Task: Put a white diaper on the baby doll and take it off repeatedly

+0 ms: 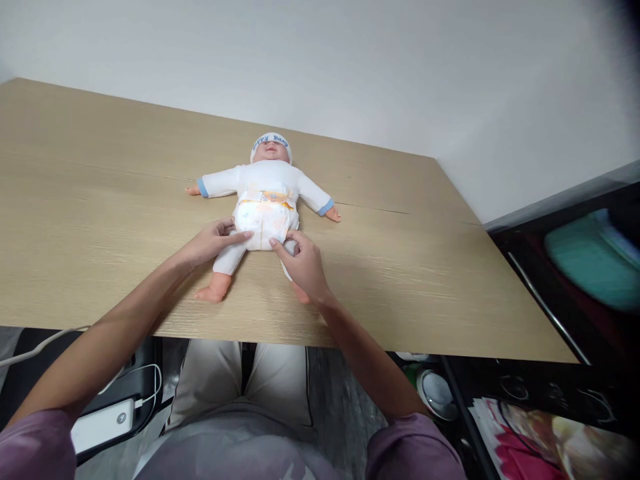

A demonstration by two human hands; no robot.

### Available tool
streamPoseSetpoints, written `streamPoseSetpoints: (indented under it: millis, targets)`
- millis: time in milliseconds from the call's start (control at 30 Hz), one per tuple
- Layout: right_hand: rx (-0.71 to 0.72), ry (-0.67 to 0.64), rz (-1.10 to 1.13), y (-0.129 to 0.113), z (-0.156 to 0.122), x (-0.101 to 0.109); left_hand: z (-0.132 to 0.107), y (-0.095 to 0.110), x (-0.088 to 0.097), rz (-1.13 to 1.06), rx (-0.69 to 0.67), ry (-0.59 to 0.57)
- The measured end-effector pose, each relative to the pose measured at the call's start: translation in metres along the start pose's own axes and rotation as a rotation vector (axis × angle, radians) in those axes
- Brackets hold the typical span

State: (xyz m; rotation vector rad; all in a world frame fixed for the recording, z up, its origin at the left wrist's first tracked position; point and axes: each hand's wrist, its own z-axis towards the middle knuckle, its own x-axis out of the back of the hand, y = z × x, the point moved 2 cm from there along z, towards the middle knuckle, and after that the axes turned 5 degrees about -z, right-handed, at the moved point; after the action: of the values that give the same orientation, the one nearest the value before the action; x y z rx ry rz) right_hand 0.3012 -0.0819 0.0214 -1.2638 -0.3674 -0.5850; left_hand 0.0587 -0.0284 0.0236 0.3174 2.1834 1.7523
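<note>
A baby doll [267, 177] in a white suit with blue cuffs and a white cap lies on its back on the wooden table [425, 280], head away from me. Around its hips is a white diaper [263, 220] with an orange-patterned waistband. My left hand [215, 241] is closed on the diaper's left leg edge, thumb on the front and fingers partly hidden at the side. On the opposite edge, my right hand [301, 260] pinches the diaper between thumb and fingers. The doll's bare feet point toward me, one partly covered by my right hand.
A white wall [320, 67] rises behind the table. Below its front edge, at left, a white power bank [103, 427] with a cable rests on a black surface. Dark shelving with a teal item [593, 257] and colourful packaging [550, 440] stands at right.
</note>
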Motion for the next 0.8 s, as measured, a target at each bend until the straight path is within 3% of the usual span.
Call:
streamPoseSetpoints:
  millis: [200, 400, 533, 667, 800]
  targets:
    - [0.102, 0.155, -0.116, 0.007, 0.000, 0.002, -0.003, 0.002, -0.004, 0.009, -0.042, 0.015]
    - [0.115, 0.014, -0.141, 0.012, -0.019, 0.020, -0.021, 0.002, -0.002, 0.030, -0.091, 0.047]
    - [0.080, -0.026, -0.106, 0.025, -0.028, 0.040, -0.030, 0.007, 0.011, 0.174, -0.129, 0.078]
    - [0.121, 0.134, -0.223, 0.051, 0.006, 0.054, -0.006, 0.024, 0.037, 0.565, -0.304, 0.264]
    - [0.201, 0.236, -0.449, 0.078, 0.074, 0.051, 0.054, 0.040, 0.057, 0.996, -0.408, 0.442]
